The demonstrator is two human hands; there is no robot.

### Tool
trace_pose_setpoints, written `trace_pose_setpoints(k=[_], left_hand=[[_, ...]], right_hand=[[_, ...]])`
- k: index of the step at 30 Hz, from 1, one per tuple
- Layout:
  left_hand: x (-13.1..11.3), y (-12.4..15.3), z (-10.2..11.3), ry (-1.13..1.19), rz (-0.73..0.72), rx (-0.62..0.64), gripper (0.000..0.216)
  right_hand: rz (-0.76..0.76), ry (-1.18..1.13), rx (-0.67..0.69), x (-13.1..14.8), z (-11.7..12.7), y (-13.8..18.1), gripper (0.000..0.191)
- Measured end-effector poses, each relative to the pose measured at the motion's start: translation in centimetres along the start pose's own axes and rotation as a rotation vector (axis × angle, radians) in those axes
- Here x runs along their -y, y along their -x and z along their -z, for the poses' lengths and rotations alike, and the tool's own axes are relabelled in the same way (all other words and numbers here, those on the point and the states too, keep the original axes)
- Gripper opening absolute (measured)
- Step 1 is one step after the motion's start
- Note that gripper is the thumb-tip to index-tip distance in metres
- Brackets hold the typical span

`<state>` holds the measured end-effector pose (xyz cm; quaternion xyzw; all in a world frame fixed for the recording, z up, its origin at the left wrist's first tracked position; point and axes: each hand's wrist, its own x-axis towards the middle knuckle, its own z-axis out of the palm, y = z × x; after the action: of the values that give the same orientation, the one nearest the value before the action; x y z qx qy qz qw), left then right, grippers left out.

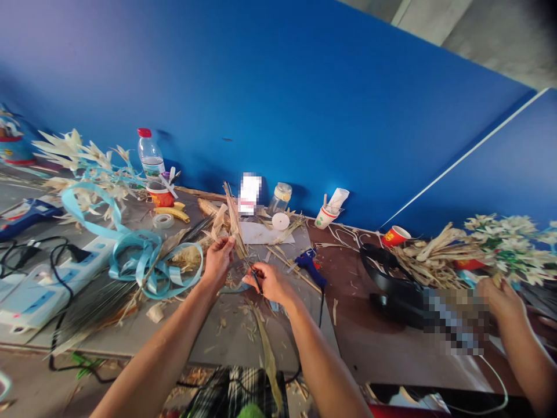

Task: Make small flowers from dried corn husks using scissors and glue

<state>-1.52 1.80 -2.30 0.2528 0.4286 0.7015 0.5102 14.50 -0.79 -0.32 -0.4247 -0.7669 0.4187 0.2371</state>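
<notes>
A strip of dried corn husk (235,223) is pinched between the thumb and fingers of my left hand (219,255), its pale end pointing up. Close beside it, my right hand (270,283) is closed around a small pair of scissors (256,280) with dark handles. The blades point toward the lower end of the husk; I cannot tell whether they touch it. Light blue ribbon (143,261) lies in loose loops left of my left hand. A blue glue gun (311,266) rests to the right of my right hand.
A white power strip (93,255) and a bundle of thin dark wires (100,296) are at left. Along the blue wall stand a plastic bottle (151,159), a glass jar (279,200) and paper cups (326,216). Another person's hand (500,296) is at right, near white flowers (507,241).
</notes>
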Motion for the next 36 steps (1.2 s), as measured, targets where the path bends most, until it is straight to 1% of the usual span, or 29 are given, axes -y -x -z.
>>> trace_pose_setpoints(k=[7, 12, 15, 20, 24, 29, 33, 34, 35, 36], left_hand=[[0.0, 0.2, 0.0, -0.017, -0.001, -0.001, 0.037], [-0.1, 0.4, -0.4, -0.018, 0.004, 0.015, 0.037], [-0.2, 0.4, -0.5, 0.009, 0.022, -0.014, 0.038], [0.0, 0.1, -0.1, -0.012, 0.01, -0.052, 0.039], [0.2, -0.1, 0.2, -0.053, -0.029, -0.064, 0.038], [0.2, -0.3, 0.4, -0.045, -0.051, -0.101, 0.036], [0.3, -0.4, 0.4, -0.02, -0.032, -0.099, 0.033], [0.3, -0.4, 0.4, -0.023, -0.025, -0.098, 0.033], [0.3, -0.3, 0.4, -0.029, -0.016, -0.096, 0.033], [0.3, -0.3, 0.3, -0.037, -0.006, -0.09, 0.033]], right_hand=[[0.004, 0.025, -0.035, -0.1, -0.1, 0.0, 0.032], [-0.077, -0.045, -0.032, -0.1, -0.2, -0.1, 0.034], [-0.129, -0.066, -0.038, 0.0, -0.2, -0.2, 0.035], [-0.154, -0.064, 0.016, 0.2, 0.0, -0.1, 0.033], [-0.154, -0.062, 0.044, 0.5, 0.3, 0.1, 0.032], [-0.172, -0.079, 0.121, 0.5, 1.2, 0.4, 0.031], [-0.163, -0.188, 0.2, 0.2, 2.7, 0.6, 0.034], [-0.165, -0.225, 0.199, 0.1, 3.0, 0.6, 0.034], [-0.172, -0.251, 0.168, 0.0, 3.3, 0.6, 0.034], [-0.185, -0.256, 0.102, -0.1, 3.4, 0.5, 0.033]])
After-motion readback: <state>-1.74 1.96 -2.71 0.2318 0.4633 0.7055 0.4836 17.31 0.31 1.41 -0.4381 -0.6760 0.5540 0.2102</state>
